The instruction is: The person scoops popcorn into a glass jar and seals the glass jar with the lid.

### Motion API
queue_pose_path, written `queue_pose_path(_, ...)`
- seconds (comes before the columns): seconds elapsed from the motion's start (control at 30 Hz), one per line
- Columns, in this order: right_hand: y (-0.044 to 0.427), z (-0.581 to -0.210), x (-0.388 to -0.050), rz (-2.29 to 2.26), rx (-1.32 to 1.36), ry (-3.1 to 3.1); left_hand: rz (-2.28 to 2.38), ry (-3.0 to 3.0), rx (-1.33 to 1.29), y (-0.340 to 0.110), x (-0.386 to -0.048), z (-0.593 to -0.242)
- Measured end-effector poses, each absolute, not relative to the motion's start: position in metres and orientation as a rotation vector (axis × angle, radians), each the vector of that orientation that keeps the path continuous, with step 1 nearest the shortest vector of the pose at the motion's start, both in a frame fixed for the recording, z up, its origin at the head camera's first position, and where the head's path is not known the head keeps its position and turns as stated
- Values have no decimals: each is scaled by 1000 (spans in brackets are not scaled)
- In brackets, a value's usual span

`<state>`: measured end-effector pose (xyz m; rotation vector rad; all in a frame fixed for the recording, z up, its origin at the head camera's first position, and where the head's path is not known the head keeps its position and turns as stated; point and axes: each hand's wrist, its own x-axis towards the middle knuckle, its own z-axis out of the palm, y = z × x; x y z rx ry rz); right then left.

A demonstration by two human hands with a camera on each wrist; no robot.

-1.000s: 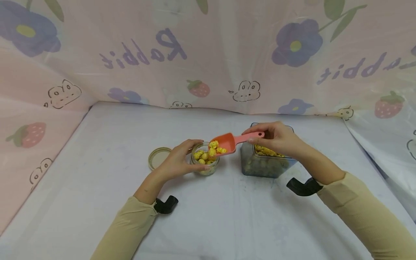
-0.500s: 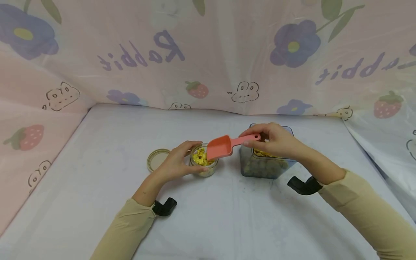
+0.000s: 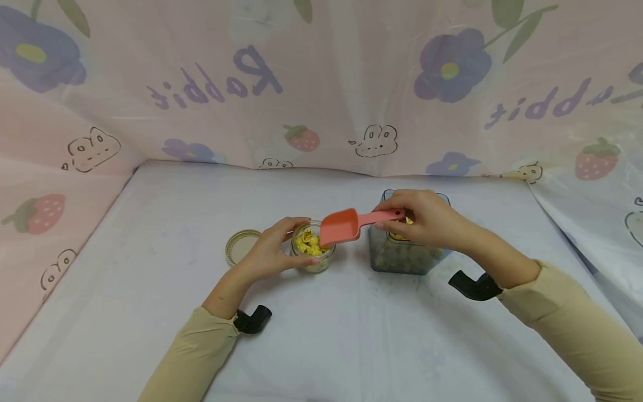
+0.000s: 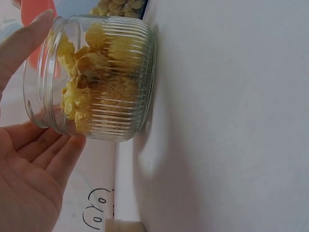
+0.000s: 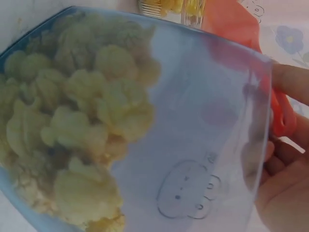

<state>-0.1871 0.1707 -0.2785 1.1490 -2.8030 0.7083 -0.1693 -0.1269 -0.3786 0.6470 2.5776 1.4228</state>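
A glass jar holding yellow popcorn stands on the table, its ribbed side filling much of the left wrist view. The left hand grips it around the rim, thumb in front and fingers behind. Between finger and thumb, the right hand pinches the handle of a pink scoop. The scoop's tilted bowl is at the jar's right rim, with no popcorn visible in it. Below the right hand is a bluish clear container with more popcorn, seen close up in the right wrist view.
A round lid lies on the white table, left of the jar and partly behind the left hand. Patterned curtains rise behind the table and at both sides.
The popcorn that was on the scoop's front a second ago has dropped into the jar. The scoop has tipped over toward the jar, while the left hand has kept its grip.
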Motion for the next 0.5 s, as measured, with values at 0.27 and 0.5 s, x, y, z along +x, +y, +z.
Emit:
queue_pose_path(0.27,176,-287,-188,844,1129,-2710,1421,2576,648,-126,-170,-378)
queue_pose_path(0.5,182,-297,-187,1148,1060,-2712,1426,2580,647,-126,-170,-378)
